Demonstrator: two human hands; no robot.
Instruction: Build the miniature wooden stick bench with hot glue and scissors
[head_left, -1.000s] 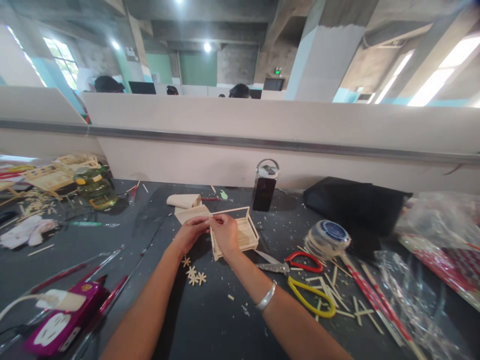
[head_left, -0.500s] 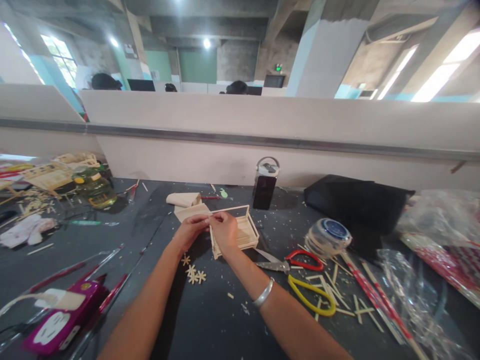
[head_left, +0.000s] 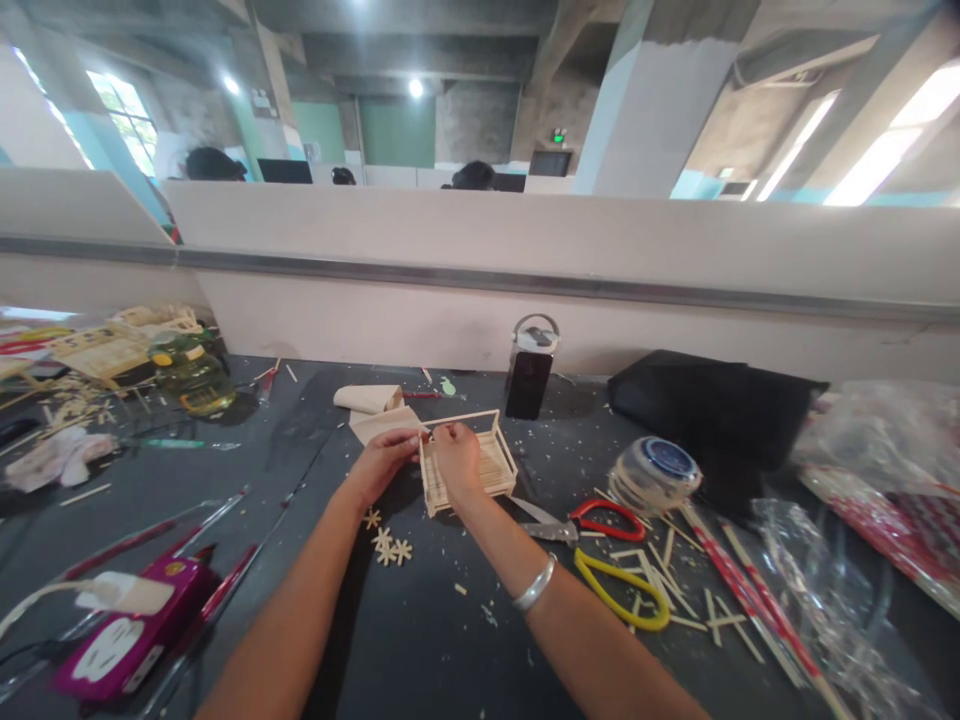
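A small tray-like frame built of thin wooden sticks (head_left: 493, 465) lies on the dark table in front of me. My left hand (head_left: 384, 462) pinches its left edge near the back corner. Over the left part of the frame is my right hand (head_left: 457, 458), its fingers curled together; whatever they hold is hidden. Several small star-shaped wooden pieces (head_left: 385, 545) lie nearer to me, below the left hand. Behind the left hand is a partly rolled sheet of tan paper (head_left: 382, 415).
Scissors with red and yellow handles (head_left: 622, 590) lie right of the frame, beside loose sticks and a clear round container (head_left: 654, 478). A phone (head_left: 529, 384) leans on a handled container at the back. At left are a purple power strip (head_left: 135, 630) and a yellowish bottle (head_left: 196, 378).
My right hand has shifted slightly right, away from the left fingertips, and its fingers are more curled. The left hand and the frame stay nearly in place.
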